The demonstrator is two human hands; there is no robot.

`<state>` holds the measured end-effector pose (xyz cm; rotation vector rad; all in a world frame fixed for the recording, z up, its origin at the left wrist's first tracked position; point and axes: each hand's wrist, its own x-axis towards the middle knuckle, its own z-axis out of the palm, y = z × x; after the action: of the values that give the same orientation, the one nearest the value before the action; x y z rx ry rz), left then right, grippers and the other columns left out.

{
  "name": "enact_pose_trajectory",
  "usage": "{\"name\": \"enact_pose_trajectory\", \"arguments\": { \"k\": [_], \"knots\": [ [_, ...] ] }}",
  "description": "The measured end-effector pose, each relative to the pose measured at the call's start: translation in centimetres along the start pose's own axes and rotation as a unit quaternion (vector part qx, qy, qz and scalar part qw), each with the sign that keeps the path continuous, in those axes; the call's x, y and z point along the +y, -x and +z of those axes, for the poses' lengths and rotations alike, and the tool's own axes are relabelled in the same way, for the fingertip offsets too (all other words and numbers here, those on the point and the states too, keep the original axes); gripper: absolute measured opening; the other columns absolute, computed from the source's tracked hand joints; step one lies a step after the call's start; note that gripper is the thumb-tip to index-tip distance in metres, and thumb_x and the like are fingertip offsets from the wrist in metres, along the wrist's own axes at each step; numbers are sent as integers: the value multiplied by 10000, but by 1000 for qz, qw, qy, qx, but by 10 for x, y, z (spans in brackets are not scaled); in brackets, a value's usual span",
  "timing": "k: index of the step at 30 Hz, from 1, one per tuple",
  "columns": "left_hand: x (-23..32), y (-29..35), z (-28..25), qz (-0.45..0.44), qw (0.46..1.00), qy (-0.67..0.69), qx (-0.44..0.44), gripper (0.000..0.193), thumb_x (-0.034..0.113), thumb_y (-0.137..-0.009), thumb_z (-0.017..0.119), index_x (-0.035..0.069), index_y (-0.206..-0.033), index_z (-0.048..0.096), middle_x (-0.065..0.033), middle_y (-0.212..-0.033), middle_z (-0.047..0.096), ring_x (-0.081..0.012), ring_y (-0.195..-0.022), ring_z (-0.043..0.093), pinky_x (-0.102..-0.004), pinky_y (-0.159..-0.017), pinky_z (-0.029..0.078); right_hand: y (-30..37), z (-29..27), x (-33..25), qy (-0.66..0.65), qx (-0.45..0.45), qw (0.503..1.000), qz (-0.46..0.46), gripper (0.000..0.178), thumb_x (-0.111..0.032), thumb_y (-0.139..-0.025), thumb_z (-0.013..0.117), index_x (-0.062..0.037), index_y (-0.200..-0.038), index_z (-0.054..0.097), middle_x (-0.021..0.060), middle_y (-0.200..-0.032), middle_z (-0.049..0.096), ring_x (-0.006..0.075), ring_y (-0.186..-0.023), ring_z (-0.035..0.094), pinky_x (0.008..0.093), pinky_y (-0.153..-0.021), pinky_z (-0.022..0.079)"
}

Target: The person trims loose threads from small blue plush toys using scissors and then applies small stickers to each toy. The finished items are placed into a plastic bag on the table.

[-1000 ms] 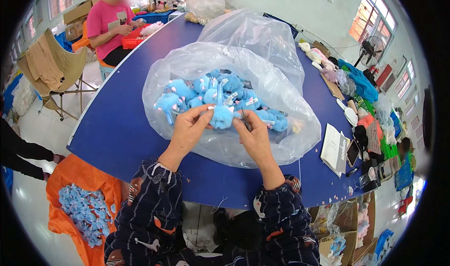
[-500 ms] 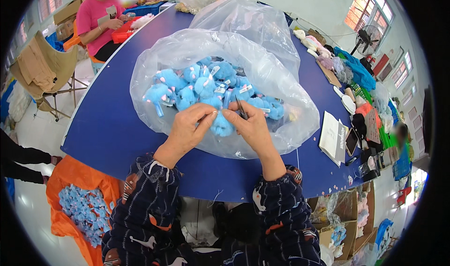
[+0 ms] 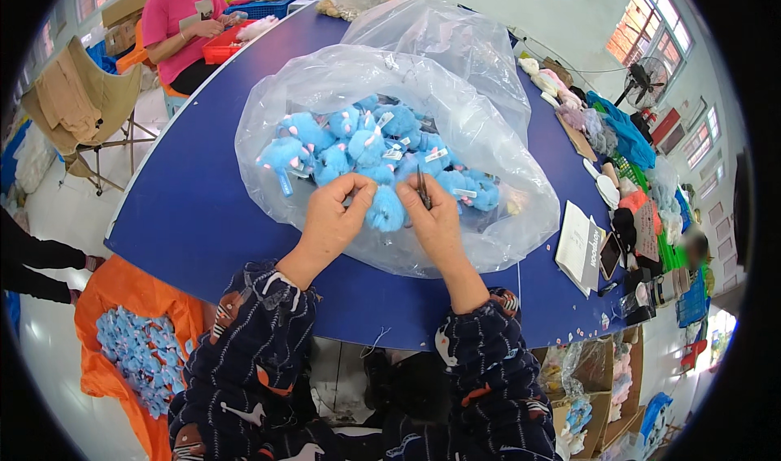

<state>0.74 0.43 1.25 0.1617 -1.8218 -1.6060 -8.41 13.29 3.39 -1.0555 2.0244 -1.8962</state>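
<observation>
A small fluffy blue plush toy is between my two hands, over the near side of a big clear plastic bag. My left hand is closed in a pinch at the toy's upper left edge. Opposite it, my right hand has dark, slim-pointed scissors in its grip, tips pointing up, with its thumb beside the toy. Just beyond my fingers lies a heap of similar blue plush toys in the bag, several with white tags. My fingers hide what they pinch.
The bag rests on a blue table. To the right lie a notebook and a phone. An orange sack full of blue pieces stands on the floor at left. A person in pink sits beside a red tray.
The plush toy between my hands has turned slightly, and my right hand has shifted a little, its scissors now more upright. The whole view has tilted slightly.
</observation>
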Motion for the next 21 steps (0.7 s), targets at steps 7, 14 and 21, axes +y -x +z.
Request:
{"name": "enact_pose_trajectory", "arguments": {
  "k": [7,14,21],
  "knots": [
    [0,-5,-8,-11,999,43,29,190,158,-863,569,-15,-939,580,-1,-795,571,-63,-700,501,-204,-618,411,-3,-8,-6,121,-55,988,-74,338,-173,-748,703,11,-1005,582,8,-797,579,47,-634,465,190,-558,388],
    [12,-5,-6,-61,975,196,-82,401,86,-835,594,9,-1200,444,-66,-1081,542,-122,-924,549,-237,-775,459,-5,-7,3,12,-25,998,-65,341,-131,-753,698,-14,-1047,571,-14,-795,568,11,-590,409,162,-514,344],
    [3,-7,-6,-80,972,209,-76,422,57,-833,585,8,-1226,438,-71,-1050,567,-114,-912,558,-256,-769,482,2,3,-6,13,17,995,-99,289,-126,-755,699,-11,-989,573,-13,-761,572,37,-611,462,192,-525,379]
  ]
}}
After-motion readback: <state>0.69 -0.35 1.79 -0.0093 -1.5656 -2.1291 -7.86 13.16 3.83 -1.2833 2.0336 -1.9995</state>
